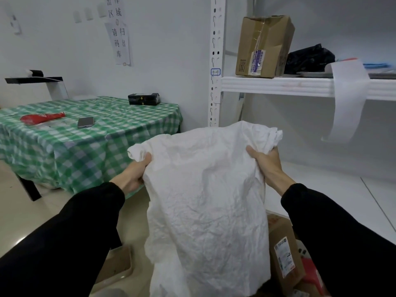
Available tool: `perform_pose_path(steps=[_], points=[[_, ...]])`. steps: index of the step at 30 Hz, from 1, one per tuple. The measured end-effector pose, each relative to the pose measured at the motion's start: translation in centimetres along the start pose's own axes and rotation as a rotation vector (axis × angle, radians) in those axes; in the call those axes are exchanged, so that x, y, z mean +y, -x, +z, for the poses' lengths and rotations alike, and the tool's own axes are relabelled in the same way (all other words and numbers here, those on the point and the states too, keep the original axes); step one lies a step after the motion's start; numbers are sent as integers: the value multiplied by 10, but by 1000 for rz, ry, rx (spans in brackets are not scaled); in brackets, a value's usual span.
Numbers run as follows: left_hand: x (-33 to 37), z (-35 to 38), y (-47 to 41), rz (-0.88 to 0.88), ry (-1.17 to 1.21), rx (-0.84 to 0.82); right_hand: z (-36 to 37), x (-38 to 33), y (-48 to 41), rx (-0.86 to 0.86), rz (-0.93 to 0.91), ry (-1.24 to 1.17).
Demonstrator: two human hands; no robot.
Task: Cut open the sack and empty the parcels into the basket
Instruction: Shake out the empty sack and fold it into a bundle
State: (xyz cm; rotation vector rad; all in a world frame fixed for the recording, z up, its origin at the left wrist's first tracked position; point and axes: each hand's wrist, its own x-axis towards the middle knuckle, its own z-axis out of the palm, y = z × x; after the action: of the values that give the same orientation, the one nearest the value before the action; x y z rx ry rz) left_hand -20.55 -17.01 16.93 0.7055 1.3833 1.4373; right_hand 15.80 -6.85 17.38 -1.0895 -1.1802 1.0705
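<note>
A crumpled white sack (205, 202) hangs upside down in front of me, limp and flat. My left hand (135, 174) grips its upper left corner and my right hand (264, 161) grips its upper right corner, both lifted to about chest height. Below the sack at the lower right lie parcels: a brown cardboard box with a shipping label (282, 254) and a red packet (310, 275). The sack's lower end and the basket under it are hidden; a beige edge (120, 269) shows at the lower left.
A table with a green checked cloth (90, 142) stands to the left, bearing a phone (85, 122), a red packet (40, 118) and a black box (144, 99). A white shelf rack (278, 85) on the right holds a cardboard box (264, 47) and a black bag (308, 57).
</note>
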Motion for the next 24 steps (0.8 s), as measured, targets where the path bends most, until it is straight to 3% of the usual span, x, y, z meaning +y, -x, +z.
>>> perform_pose_path(steps=[4,8,10,12,14,16,20,24], points=[[2,17,10,46,-45,-197,-1,7,11,-260,42,182],[8,18,28,50,-157,-452,-4,6,19,-19,-54,404],[4,25,26,147,-360,-383,-7,4,20,127,-62,450],[-2,27,15,266,-488,-148,-6,4,24,198,-97,518],[-9,23,4,358,-574,126,-1,5,32,217,-227,658],[-14,24,-1,389,-669,267,7,6,42,196,-436,831],[-18,50,7,521,-659,334,27,-3,51,169,-641,1037],[-12,54,6,535,-427,206,27,-10,46,144,-741,1171]])
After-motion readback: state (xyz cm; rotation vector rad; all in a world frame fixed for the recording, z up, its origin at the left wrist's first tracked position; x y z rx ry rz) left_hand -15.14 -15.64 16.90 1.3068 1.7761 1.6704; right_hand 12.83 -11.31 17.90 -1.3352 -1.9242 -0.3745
